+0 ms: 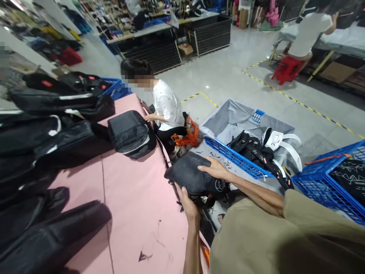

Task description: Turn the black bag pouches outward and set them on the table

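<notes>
I hold a black fabric bag (191,176) off the right edge of the pink table (134,205). My left hand (188,205) grips its lower edge from beneath. My right hand (216,168) lies flat on its top, fingers spread over the fabric. Just right of my hands stands a blue crate (233,156) lined with grey cloth, which has black and white bags (264,150) in it.
Stacks of black bags (42,152) cover the table's left side, and one black bag (131,133) lies mid-table. A seated person in a white shirt (167,104) works at the far end. Another blue crate (336,182) sits at right. A person sits on a red stool (286,68) far back.
</notes>
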Tool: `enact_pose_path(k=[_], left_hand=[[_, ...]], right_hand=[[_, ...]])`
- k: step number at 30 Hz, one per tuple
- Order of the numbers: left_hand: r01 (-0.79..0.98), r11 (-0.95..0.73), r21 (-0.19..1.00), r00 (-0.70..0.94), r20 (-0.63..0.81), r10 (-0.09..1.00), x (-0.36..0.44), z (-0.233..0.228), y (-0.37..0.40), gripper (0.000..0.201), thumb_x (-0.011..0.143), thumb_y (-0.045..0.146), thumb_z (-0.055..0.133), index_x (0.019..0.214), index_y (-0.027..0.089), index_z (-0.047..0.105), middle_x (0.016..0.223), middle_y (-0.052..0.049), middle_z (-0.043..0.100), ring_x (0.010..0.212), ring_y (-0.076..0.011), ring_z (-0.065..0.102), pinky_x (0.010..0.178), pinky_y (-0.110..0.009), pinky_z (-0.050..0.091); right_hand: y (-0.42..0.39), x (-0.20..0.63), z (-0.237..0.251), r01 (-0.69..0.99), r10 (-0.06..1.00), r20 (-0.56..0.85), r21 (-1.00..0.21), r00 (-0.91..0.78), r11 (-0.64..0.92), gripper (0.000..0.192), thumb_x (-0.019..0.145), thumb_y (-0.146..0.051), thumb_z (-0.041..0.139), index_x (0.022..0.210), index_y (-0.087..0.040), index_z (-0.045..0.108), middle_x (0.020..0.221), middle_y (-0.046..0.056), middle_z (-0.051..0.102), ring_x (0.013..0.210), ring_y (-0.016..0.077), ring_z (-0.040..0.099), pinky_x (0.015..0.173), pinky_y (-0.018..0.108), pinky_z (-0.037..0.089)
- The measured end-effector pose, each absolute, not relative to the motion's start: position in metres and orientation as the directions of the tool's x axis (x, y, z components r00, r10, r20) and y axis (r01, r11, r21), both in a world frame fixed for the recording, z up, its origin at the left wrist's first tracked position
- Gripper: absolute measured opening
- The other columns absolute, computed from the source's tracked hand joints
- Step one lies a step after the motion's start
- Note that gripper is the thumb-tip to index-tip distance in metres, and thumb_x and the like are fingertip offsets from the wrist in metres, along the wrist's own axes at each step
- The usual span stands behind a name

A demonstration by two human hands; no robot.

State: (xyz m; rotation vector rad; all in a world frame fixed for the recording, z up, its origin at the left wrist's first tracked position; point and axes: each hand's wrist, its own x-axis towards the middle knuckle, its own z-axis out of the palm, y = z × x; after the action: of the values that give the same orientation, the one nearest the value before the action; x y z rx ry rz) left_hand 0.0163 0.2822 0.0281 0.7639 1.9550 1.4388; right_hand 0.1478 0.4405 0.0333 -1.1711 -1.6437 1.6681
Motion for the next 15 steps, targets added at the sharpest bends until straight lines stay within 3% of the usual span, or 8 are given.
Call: enact_pose_path(k=[3,5,7,10,15], left_hand=[[0.068,0.247,0.967,-0.663,-0.142,0.735,0.042,0.035,0.253,0.084,0.112,0.058,0.048,0.185,0.031,0.015,0.194,-0.005,0.016,0.177,-0.0293,0.021,0.144,-0.044,0.025],[0.007,0.342,0.94,-0.609,-0.267,0.747,0.063,0.02,0.237,0.091,0.11,0.051,0.051,0.185,0.028,0.005,0.193,-0.011,0.017,0.175,-0.03,0.028,0.141,-0.047,0.033],[-0.028,0.447,0.894,-0.543,-0.389,0.745,0.078,-0.003,0.227,0.09,0.109,0.047,0.048,0.184,0.023,0.004,0.191,-0.015,0.021,0.175,-0.0291,0.029,0.14,-0.047,0.033],[0.02,0.502,0.864,-0.505,-0.425,0.751,0.075,-0.034,0.227,0.085,0.109,0.046,0.044,0.183,0.017,0.014,0.189,-0.018,0.029,0.176,-0.0277,0.027,0.143,-0.043,0.027],[0.098,0.548,0.831,-0.496,-0.437,0.75,0.038,-0.05,0.24,0.085,0.103,0.047,0.052,0.175,0.006,0.036,0.179,-0.027,0.045,0.173,-0.0349,0.034,0.142,-0.045,0.026]], right_hand=[[0.405,0.205,0.021,0.181,0.893,-0.139,-0.981,-0.427,-0.067,0.064,0.092,-0.064,0.083,0.141,-0.025,0.075,0.136,0.006,0.08,0.126,0.0294,0.072,0.118,0.045,0.055],[0.387,0.24,-0.003,0.25,0.904,-0.198,-0.962,-0.379,-0.106,0.061,0.093,-0.066,0.079,0.137,-0.023,0.077,0.134,0.007,0.081,0.129,0.0312,0.07,0.121,0.047,0.051],[0.374,0.262,-0.032,0.31,0.881,-0.299,-0.932,-0.366,-0.187,0.058,0.092,-0.068,0.076,0.128,-0.022,0.081,0.125,0.007,0.083,0.127,0.033,0.07,0.121,0.048,0.051],[0.365,0.266,-0.068,0.319,0.87,-0.334,-0.922,-0.363,-0.221,0.056,0.092,-0.068,0.074,0.124,-0.023,0.082,0.125,0.006,0.083,0.124,0.0326,0.071,0.121,0.047,0.05],[0.364,0.255,-0.089,0.285,0.874,-0.264,-0.946,-0.408,-0.153,0.054,0.096,-0.068,0.073,0.121,-0.022,0.082,0.132,0.006,0.081,0.129,0.0321,0.068,0.12,0.045,0.049]])
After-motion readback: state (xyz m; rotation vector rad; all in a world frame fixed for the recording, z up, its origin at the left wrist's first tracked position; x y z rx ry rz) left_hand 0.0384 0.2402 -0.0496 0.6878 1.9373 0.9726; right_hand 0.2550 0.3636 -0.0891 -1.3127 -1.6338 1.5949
